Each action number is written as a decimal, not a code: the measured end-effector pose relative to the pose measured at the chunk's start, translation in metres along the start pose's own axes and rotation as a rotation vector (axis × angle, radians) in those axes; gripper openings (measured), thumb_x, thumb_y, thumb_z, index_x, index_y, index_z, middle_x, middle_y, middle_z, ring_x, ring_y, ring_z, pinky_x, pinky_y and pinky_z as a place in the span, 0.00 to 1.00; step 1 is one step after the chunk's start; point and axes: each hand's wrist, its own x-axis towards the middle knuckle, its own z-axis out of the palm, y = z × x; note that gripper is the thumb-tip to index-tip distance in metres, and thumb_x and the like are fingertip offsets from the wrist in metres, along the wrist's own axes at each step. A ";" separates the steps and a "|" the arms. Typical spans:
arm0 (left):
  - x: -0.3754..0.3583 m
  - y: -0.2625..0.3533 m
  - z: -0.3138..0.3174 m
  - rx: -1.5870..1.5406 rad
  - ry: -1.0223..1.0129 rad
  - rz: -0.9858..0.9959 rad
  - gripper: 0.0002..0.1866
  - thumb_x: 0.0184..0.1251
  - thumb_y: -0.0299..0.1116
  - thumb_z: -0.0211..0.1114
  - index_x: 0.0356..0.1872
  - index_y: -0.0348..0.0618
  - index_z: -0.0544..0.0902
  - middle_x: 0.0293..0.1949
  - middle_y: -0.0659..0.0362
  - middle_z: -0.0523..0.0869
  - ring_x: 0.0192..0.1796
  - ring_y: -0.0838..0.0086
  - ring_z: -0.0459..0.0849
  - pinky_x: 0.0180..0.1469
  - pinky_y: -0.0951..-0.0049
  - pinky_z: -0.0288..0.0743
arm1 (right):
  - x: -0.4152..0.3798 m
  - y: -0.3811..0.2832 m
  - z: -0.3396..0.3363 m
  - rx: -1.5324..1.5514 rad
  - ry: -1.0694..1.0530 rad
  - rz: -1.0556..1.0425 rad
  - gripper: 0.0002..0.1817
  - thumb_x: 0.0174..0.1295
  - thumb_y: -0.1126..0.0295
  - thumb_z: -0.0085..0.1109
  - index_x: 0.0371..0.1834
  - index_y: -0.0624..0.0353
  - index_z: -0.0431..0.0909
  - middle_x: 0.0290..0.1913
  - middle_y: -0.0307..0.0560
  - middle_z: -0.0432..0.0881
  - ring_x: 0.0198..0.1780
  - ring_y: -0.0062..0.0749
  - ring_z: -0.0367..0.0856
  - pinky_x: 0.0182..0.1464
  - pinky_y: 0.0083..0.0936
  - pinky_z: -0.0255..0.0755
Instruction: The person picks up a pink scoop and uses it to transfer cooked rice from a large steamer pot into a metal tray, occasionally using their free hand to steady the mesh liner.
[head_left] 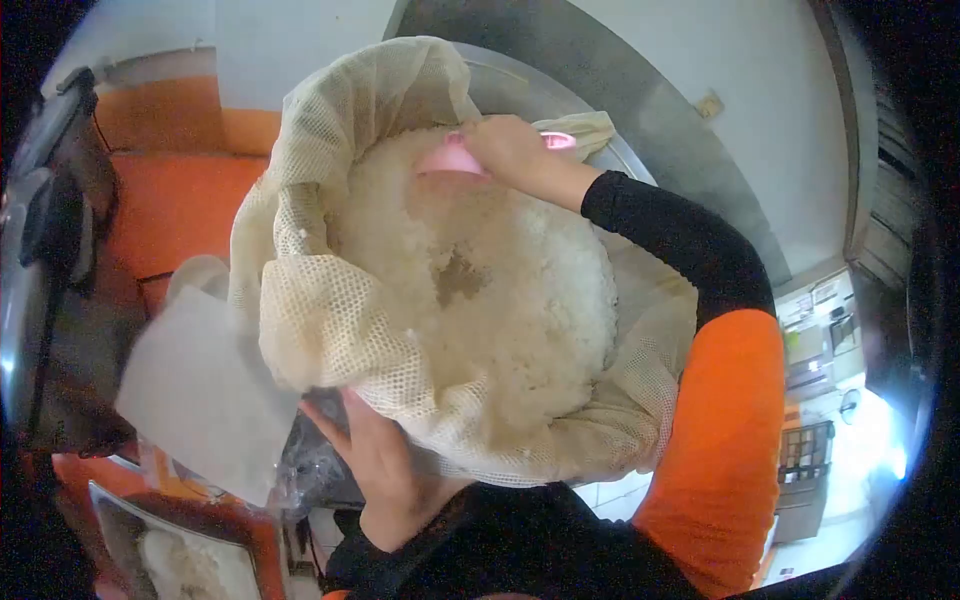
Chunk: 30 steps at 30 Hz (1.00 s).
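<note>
Cooked white rice (pixel 560 290) fills a large round pot lined with a cream mesh cloth (pixel 340 320), whose edges fold out over the rim. A darker hollow shows in the middle of the rice. Near the far side, my right hand (pixel 512 152) is closed around a pink rice scoop (pixel 452 158), its blade down at the rice and its handle end sticking out past the wrist. My left hand (pixel 375 460) is at the pot's near left side, against the draped cloth. Its visible fingers are stretched and spread; part of the hand is hidden under the cloth.
A pale sheet (pixel 205 385) hangs at the left, beside clear plastic wrap (pixel 315 465). At the lower left, a tray (pixel 190 555) holds more white food. A black appliance (pixel 60 250) stands at the far left, near an orange surface (pixel 190 210).
</note>
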 end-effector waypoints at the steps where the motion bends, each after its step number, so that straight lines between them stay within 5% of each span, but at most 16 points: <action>1: 0.000 0.000 0.000 -0.010 -0.001 -0.005 0.47 0.48 0.56 0.64 0.57 0.24 0.57 0.54 0.33 0.65 0.60 0.40 0.64 0.61 0.27 0.36 | 0.005 0.004 0.005 -0.004 -0.020 -0.022 0.10 0.55 0.67 0.51 0.32 0.62 0.77 0.28 0.57 0.81 0.32 0.46 0.82 0.31 0.37 0.76; 9: 0.002 0.002 0.001 -0.089 0.012 0.031 0.35 0.57 0.51 0.59 0.46 0.20 0.64 0.41 0.31 0.73 0.53 0.37 0.72 0.56 0.20 0.39 | -0.005 -0.022 0.017 0.342 -0.092 -0.025 0.11 0.57 0.65 0.51 0.33 0.57 0.82 0.31 0.55 0.82 0.36 0.46 0.82 0.37 0.37 0.75; 11: -0.001 0.000 0.006 -0.066 0.044 0.049 0.33 0.58 0.50 0.58 0.43 0.20 0.65 0.40 0.31 0.73 0.53 0.37 0.72 0.56 0.19 0.40 | -0.009 -0.031 0.030 0.876 0.062 -0.204 0.12 0.57 0.61 0.52 0.39 0.53 0.80 0.32 0.53 0.82 0.35 0.49 0.81 0.35 0.40 0.73; 13: -0.004 -0.006 0.012 -0.005 0.081 0.083 0.30 0.59 0.48 0.56 0.41 0.21 0.66 0.41 0.31 0.73 0.52 0.37 0.73 0.55 0.20 0.41 | -0.017 -0.039 0.025 1.006 0.009 -0.167 0.14 0.57 0.59 0.53 0.41 0.51 0.79 0.32 0.53 0.81 0.35 0.50 0.80 0.34 0.41 0.72; 15: -0.005 -0.004 0.014 0.009 0.084 0.050 0.28 0.60 0.45 0.55 0.42 0.21 0.66 0.45 0.30 0.73 0.54 0.37 0.71 0.57 0.22 0.41 | -0.026 -0.045 0.016 0.726 -0.247 0.071 0.13 0.57 0.59 0.53 0.41 0.52 0.78 0.32 0.53 0.81 0.35 0.51 0.80 0.35 0.41 0.71; 18: -0.006 0.003 0.009 -0.094 -0.034 -0.103 0.30 0.57 0.41 0.58 0.52 0.23 0.64 0.53 0.31 0.69 0.61 0.40 0.66 0.63 0.30 0.36 | -0.030 -0.045 0.029 0.338 -0.222 -0.052 0.13 0.57 0.59 0.53 0.39 0.52 0.77 0.31 0.55 0.81 0.36 0.52 0.80 0.35 0.42 0.71; 24: -0.001 0.001 0.007 -0.044 -0.049 -0.090 0.38 0.51 0.44 0.62 0.55 0.23 0.59 0.57 0.33 0.64 0.63 0.43 0.61 0.65 0.34 0.35 | -0.074 -0.069 0.017 0.519 -0.474 -0.100 0.14 0.53 0.59 0.57 0.40 0.54 0.76 0.31 0.58 0.80 0.35 0.54 0.79 0.36 0.44 0.71; 27: -0.001 0.003 0.008 -0.018 -0.061 -0.074 0.43 0.47 0.45 0.65 0.57 0.24 0.56 0.58 0.33 0.62 0.65 0.44 0.58 0.65 0.36 0.34 | -0.088 -0.071 0.017 0.650 -0.261 -0.232 0.15 0.51 0.60 0.59 0.39 0.54 0.76 0.31 0.56 0.80 0.35 0.54 0.79 0.37 0.44 0.71; 30: -0.001 0.003 0.006 0.017 -0.070 -0.058 0.47 0.44 0.47 0.67 0.59 0.24 0.54 0.60 0.34 0.60 0.66 0.45 0.56 0.66 0.37 0.33 | -0.090 -0.075 0.005 0.476 -0.523 -0.191 0.13 0.49 0.62 0.59 0.37 0.53 0.77 0.31 0.55 0.81 0.36 0.54 0.79 0.37 0.43 0.71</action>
